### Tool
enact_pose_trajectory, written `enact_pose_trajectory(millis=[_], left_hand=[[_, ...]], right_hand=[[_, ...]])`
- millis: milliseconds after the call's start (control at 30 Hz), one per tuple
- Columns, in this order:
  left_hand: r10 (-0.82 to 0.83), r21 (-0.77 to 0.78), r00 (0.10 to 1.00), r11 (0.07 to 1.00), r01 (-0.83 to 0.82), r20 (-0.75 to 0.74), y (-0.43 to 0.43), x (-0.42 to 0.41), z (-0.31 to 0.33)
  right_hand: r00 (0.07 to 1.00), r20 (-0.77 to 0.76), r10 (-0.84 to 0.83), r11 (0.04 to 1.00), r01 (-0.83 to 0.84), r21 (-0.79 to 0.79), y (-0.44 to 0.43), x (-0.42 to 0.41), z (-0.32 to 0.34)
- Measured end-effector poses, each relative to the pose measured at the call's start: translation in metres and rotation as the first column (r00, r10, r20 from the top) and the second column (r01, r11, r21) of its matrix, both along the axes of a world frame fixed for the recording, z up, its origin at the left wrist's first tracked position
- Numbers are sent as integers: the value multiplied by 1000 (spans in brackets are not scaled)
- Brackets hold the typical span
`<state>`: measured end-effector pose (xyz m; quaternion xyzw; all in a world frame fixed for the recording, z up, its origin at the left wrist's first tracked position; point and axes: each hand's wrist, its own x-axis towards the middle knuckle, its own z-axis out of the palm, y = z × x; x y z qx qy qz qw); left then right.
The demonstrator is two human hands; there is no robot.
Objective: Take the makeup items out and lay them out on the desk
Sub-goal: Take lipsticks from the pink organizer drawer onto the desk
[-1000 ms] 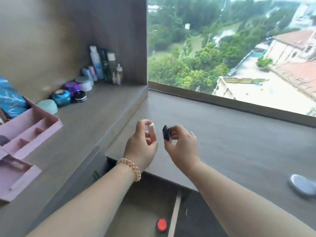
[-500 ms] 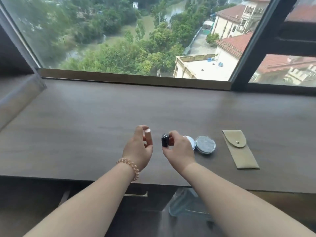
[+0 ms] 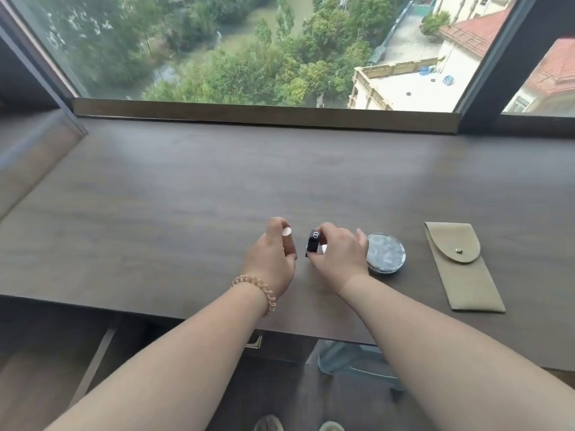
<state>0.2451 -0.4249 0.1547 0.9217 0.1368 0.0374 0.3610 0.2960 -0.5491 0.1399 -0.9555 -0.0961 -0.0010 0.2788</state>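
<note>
Right hand (image 3: 339, 255) pinches black lipstick (image 3: 312, 244) by its sides, low at desk (image 3: 174, 194) beside round compact (image 3: 385, 253); contact unclear. Left hand (image 3: 272, 259) curls round pale pink tube (image 3: 287, 232). Both look light, rigid, glossy, so likely slippery; hold mid-body.

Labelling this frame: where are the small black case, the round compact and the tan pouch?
small black case (image 3: 313, 246): head view, its dark side.
round compact (image 3: 387, 255): head view, middle of lid.
tan pouch (image 3: 469, 287): head view, body below flap.
</note>
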Motion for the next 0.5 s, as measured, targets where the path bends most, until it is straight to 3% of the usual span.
enact_pose_trajectory(millis=[500], left_hand=[[-104, 29, 992, 994, 102, 77, 4, 40, -48]], right_hand=[[999, 24, -44, 998, 45, -40, 6, 24, -22]])
